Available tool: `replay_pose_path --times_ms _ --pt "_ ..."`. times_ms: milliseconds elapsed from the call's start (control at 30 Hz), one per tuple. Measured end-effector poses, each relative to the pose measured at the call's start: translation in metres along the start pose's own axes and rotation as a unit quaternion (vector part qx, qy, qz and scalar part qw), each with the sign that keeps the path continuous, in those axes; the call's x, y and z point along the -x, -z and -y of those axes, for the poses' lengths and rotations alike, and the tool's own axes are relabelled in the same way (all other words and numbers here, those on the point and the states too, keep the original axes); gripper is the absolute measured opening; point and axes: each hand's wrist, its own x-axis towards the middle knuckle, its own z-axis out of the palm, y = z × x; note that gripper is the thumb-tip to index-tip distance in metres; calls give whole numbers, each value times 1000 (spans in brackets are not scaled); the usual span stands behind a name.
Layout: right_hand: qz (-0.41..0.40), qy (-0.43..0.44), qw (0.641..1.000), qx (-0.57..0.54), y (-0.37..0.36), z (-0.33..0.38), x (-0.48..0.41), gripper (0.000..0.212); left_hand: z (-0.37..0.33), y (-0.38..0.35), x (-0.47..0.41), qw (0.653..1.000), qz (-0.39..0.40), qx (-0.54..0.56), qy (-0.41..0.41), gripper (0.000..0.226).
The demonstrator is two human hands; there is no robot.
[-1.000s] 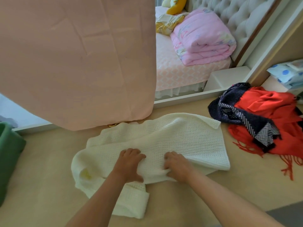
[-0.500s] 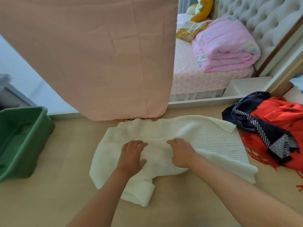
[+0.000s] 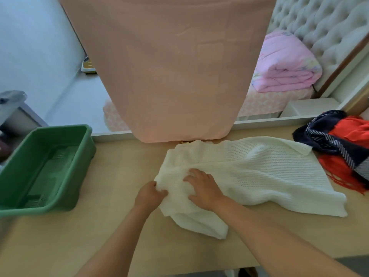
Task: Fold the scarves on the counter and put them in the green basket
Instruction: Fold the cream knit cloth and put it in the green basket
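A cream knitted scarf lies spread on the beige counter, one end hanging toward the front edge. My left hand grips the scarf's left edge with curled fingers. My right hand lies flat on the scarf just to the right of it, fingers spread. The green basket stands at the counter's left with nothing in it. A red fringed scarf and a dark blue striped scarf lie heaped at the right.
A pink curtain hangs down to the counter's far edge in the middle. Behind it is a bed with a folded pink quilt and a tufted headboard. A grey object sits at far left.
The view has swung left, bringing the whole green basket into sight. My left hand slid from the top of the scarf to its left edge and took hold of it. The right hand followed leftward.
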Motion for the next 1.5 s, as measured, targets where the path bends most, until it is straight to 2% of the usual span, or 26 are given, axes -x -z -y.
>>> replay_pose_path --times_ms 100,167,200,267,367,467,567,667,700,767,800,867,933,967,1000,1067,1133,1200,1300,1400,1500 --pt "15 -6 998 -54 3 27 1 107 -16 22 8 990 14 123 -67 20" --pt "-2 -9 996 -86 8 42 0 116 -36 33 15 970 77 198 -117 15" --pt "-33 -17 993 -110 11 45 1 111 -47 37 19 960 112 214 -141 14" --pt "-112 -42 982 -150 23 41 6 89 -64 40 23 944 155 236 -172 15" --pt "-168 -104 969 -148 46 13 24 61 -83 32 25 936 147 269 -176 23" --pt "-180 -164 958 -148 66 -26 45 50 -94 12 21 960 97 174 -197 21" --pt "-214 -209 938 -174 81 -65 61 36 -98 -12 18 964 115 58 -232 13" --pt "-228 -283 929 -64 88 -97 71 36 -102 -37 20 954 159 -43 -252 10" --pt "-213 -310 927 -3 87 -105 75 47 -103 -45 20 947 166 -85 -262 14" --pt "-180 -314 926 107 78 -115 82 80 -104 -62 20 928 177 -179 -274 42" --pt "-171 -278 935 141 72 -116 84 89 -105 -69 21 917 187 -223 -274 58" --pt "-120 -163 968 151 57 -117 84 89 -104 -83 20 889 204 -308 -271 87" --pt "3 -78 991 105 40 -115 82 81 -98 -97 19 860 174 -393 -276 105" --pt "62 -65 991 95 31 -113 82 82 -95 -102 17 852 135 -421 -282 103" --pt "101 -66 988 92 22 -112 81 84 -91 -107 15 851 98 -429 -287 92" --pt "114 -79 985 99 5 -115 80 88 -85 -109 8 859 40 -409 -306 61" --pt "76 -85 988 106 -5 -118 77 79 -78 -105 2 874 35 -361 -322 43" --pt "12 -80 991 108 -10 -119 73 53 -73 -97 1 904 39 -274 -325 34" --pt "-86 -69 988 109 -11 -110 64 28 -67 -74 5 927 -23 -184 -326 24" --pt "-183 -57 977 97 -1 -86 53 27 -61 -43 6 930 -98 -157 -317 28" --pt "-204 -53 977 43 21 -39 39 34 -49 -7 1 901 -182 -177 -350 31"
